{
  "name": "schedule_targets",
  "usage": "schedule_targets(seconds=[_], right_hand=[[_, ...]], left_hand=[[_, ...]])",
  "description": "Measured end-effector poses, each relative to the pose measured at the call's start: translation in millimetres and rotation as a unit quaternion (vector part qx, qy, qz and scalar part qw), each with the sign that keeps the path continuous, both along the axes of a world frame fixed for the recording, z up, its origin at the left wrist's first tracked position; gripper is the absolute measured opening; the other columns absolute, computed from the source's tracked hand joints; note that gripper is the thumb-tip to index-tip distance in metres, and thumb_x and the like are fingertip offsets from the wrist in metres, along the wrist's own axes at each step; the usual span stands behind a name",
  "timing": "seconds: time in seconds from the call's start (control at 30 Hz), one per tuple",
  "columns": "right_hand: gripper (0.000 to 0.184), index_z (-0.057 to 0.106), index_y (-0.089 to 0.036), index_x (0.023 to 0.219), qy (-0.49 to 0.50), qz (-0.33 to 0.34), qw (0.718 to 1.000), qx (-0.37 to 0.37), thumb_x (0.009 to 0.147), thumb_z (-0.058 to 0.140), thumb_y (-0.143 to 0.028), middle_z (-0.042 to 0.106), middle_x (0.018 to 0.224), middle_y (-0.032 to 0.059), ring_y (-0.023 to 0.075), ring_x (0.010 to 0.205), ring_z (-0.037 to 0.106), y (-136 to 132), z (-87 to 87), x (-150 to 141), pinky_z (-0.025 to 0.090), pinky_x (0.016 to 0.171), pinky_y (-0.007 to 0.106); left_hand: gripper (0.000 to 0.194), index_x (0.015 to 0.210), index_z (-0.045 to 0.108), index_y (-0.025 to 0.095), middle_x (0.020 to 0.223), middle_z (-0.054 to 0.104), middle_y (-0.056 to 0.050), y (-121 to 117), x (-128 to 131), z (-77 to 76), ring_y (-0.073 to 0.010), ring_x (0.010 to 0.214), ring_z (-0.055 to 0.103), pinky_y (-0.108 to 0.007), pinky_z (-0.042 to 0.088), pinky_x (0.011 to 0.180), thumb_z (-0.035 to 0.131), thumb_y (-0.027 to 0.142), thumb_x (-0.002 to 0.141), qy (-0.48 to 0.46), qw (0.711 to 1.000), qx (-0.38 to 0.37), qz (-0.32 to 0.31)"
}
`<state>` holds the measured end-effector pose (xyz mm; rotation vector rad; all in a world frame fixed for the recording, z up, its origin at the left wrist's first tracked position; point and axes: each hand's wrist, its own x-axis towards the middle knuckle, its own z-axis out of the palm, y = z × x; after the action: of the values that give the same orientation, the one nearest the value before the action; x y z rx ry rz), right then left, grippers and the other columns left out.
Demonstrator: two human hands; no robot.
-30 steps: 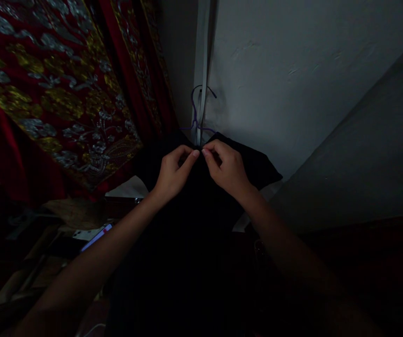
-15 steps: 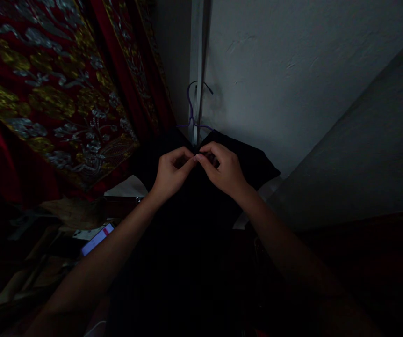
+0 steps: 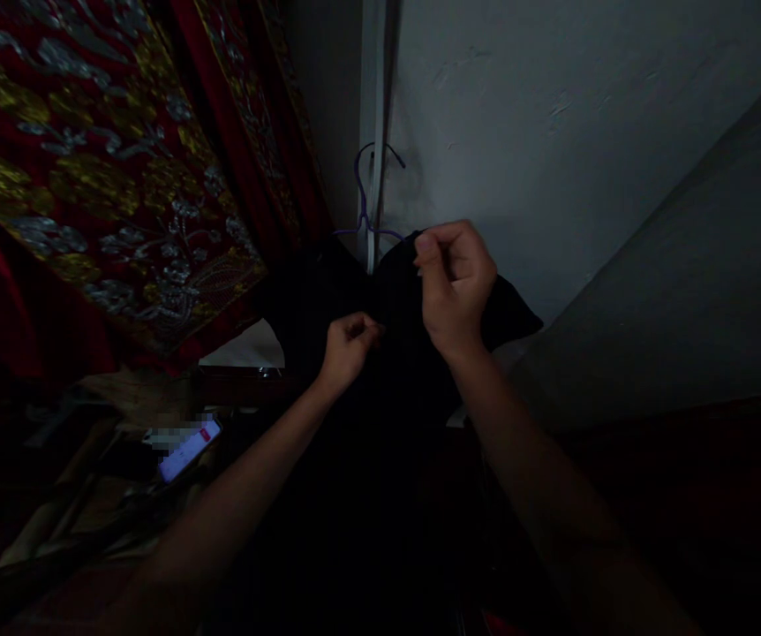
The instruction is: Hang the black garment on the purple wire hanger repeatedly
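Note:
A black short-sleeved garment (image 3: 327, 291) hangs on a thin purple wire hanger (image 3: 362, 185) against the wall. My left hand (image 3: 347, 352) is low on the garment's front, below the neck opening, its thumb and forefinger pinching the dark cloth near the middle. Higher up and to the right, my right hand (image 3: 458, 287) is raised before the garment's right shoulder, with thumb and fingertips pressed together and the other fingers curled. Whatever lies in that right pinch is too small or dark to make out. Most of the garment's lower part is lost in shadow.
A red cloth (image 3: 155, 168) with gold and silver embroidery hangs at the left. A lit phone (image 3: 188, 449) lies at lower left by a wooden frame. Behind the hanger runs a pale vertical strip (image 3: 372, 79), beside a grey wall (image 3: 553, 159).
My hands, which met at the garment's neck opening, have come apart. The right hand has moved up and right; the left has dropped slightly down the front.

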<state>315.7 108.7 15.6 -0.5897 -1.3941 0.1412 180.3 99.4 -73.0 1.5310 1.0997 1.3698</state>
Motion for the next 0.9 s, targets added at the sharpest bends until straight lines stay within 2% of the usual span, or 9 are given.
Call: schedule_targets(seconds=[0.17,0.27,0.33,0.4,0.47,0.53,0.6,0.73,0.9], right_hand=[[0.018,0.061,-0.023,0.08,0.143,-0.021,0.99,0.001,0.093,0.068,-0.033,0.049,0.069,-0.0013,0.0149,0.062,0.05,-4.0,11.4,60.8,0.041,0.061,0.03],[0.018,0.065,-0.025,0.071,0.226,0.027,0.97,-0.083,0.083,0.076,-0.032,0.05,0.067,0.0008,0.0164,0.063,0.053,-22.0,-6.4,104.9,0.045,0.065,0.034],[0.012,0.072,-0.027,0.076,0.267,0.08,0.949,-0.15,0.086,0.07,-0.033,0.063,0.082,0.0064,0.0218,0.083,0.065,-38.5,-24.5,126.2,0.052,0.081,0.04],[0.017,0.073,-0.032,0.079,0.294,0.123,0.923,-0.214,0.091,0.06,-0.034,0.071,0.098,0.0071,0.0248,0.106,0.067,-53.6,-45.4,138.8,0.052,0.097,0.043],[0.023,0.071,-0.035,0.079,0.345,0.14,0.891,-0.26,0.093,0.053,-0.034,0.073,0.102,0.003,0.023,0.113,0.067,-63.5,-68.2,143.8,0.052,0.105,0.044],[0.02,0.069,-0.033,0.078,0.406,0.148,0.853,-0.293,0.091,0.053,-0.033,0.074,0.096,0.0,0.0214,0.109,0.069,-67.6,-91.9,143.6,0.053,0.106,0.046],[0.013,0.068,-0.031,0.079,0.436,0.157,0.826,-0.32,0.087,0.058,-0.033,0.074,0.09,-0.0012,0.0208,0.103,0.071,-69.1,-115.5,140.3,0.056,0.102,0.046],[0.013,0.069,-0.029,0.084,0.396,0.157,0.825,-0.371,0.083,0.067,-0.042,0.074,0.087,0.0007,0.0207,0.095,0.072,-77.3,-156.3,122.4,0.059,0.091,0.041],[0.038,0.069,-0.027,0.107,0.333,0.149,0.813,-0.453,0.078,0.074,-0.051,0.071,0.092,0.0034,0.0216,0.085,0.07,-100.3,-188.1,78.4,0.06,0.078,0.04]], left_hand=[[0.026,0.06,0.059,0.018,0.057,0.056,0.001,-34.7,-2.6,-61.9,-0.0149,0.057,0.052,-0.027,0.038,0.058,0.064,0.035,0.08,0.069,0.994,-0.059,-0.063],[0.026,0.069,0.062,0.019,0.066,0.06,0.001,-46.9,-13.2,-69.4,-0.0163,0.065,0.055,-0.028,0.041,0.063,0.068,0.04,0.084,0.105,0.988,-0.05,-0.102],[0.029,0.08,0.058,0.02,0.075,0.058,0.001,-39.1,-22.1,-57.8,-0.0163,0.07,0.055,-0.028,0.042,0.067,0.072,0.045,0.083,0.13,0.99,0.002,-0.052],[0.041,0.093,0.05,0.022,0.086,0.055,0.0,-19.0,-29.1,-36.2,-0.0173,0.078,0.054,-0.029,0.044,0.073,0.078,0.05,0.079,0.143,0.983,0.087,0.071],[0.058,0.106,0.045,0.022,0.103,0.055,-0.005,8.1,-32.0,-9.6,-0.0212,0.095,0.056,-0.034,0.047,0.086,0.083,0.051,0.073,0.122,0.959,0.179,0.185],[0.068,0.118,0.042,0.022,0.119,0.055,-0.011,34.9,-31.8,16.5,-0.0248,0.111,0.056,-0.039,0.045,0.097,0.086,0.047,0.071,0.089,0.938,0.257,0.217],[0.054,0.118,0.047,0.022,0.12,0.06,-0.01,55.2,-31.8,37.3,-0.0241,0.113,0.059,-0.038,0.046,0.099,0.08,0.039,0.078,0.045,0.939,0.28,0.193],[0.017,0.09,0.064,0.018,0.09,0.069,-0.004,64.1,-45.1,52.2,-0.0186,0.088,0.067,-0.029,0.052,0.083,0.069,0.032,0.081,-0.128,0.967,0.157,0.156],[0.016,0.082,0.066,0.019,0.072,0.067,0.002,34.0,-82.5,31.8,-0.0146,0.063,0.064,-0.025,0.053,0.064,0.073,0.029,0.072,-0.318,0.93,-0.043,0.177]])
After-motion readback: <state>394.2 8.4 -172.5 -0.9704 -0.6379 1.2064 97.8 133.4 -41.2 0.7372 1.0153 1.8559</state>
